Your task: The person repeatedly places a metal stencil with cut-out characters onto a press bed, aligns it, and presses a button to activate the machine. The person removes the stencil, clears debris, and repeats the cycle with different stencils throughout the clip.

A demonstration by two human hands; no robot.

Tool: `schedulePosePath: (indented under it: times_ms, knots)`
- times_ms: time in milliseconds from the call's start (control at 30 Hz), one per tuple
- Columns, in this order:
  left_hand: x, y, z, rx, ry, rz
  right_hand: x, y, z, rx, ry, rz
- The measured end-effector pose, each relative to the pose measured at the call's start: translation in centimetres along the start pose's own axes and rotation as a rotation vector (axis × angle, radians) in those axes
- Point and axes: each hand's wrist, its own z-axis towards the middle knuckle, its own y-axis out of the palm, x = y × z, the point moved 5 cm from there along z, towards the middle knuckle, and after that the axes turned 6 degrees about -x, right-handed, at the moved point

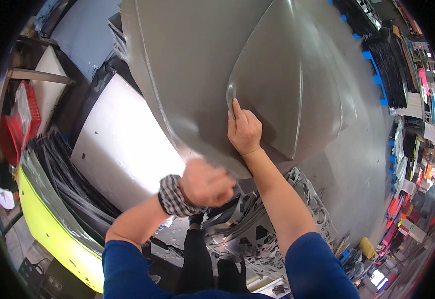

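Observation:
A large, glossy grey-brown flexible sheet [192, 55] fills the upper middle of the head view, one part of it curled over into a fold [272, 74]. The folded edge is pinched in my right hand [245, 130], its index finger laid along the sheet. Lower and to the left, my left hand [206, 183] is smeared by motion near the sheet's bottom edge. Its fingers look curled, but whether they hold anything is unclear. A black-and-white checked band [172, 196] circles the left wrist.
Cut-out grey scrap sheets [257, 239] are heaped below my right forearm. To the left are a white panel [122, 139], stacked black sheets [73, 174], a yellow-green sheet [53, 229] and a red basket [30, 107]. Dark sheet stacks [387, 65] stand at the far right beside blue pallets.

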Motion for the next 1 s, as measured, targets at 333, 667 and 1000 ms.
schedulePosePath:
  times_ms: [333, 667, 1000]
  knots:
    - [-23.1, 3.2, 18.5, -0.19, -1.116, -0.158, 0.2, 0.0, 0.0, -0.023, -0.01, 0.008]
    - [-16.1, 1.9, 13.2, 0.453, -0.768, -0.165, -0.3, -0.3, 0.2, 0.015, -0.001, 0.042]
    - [-9.6, 4.3, 7.4, 0.85, -0.831, -0.382, 2.2, 1.1, -1.6, -0.142, -0.001, -0.043]
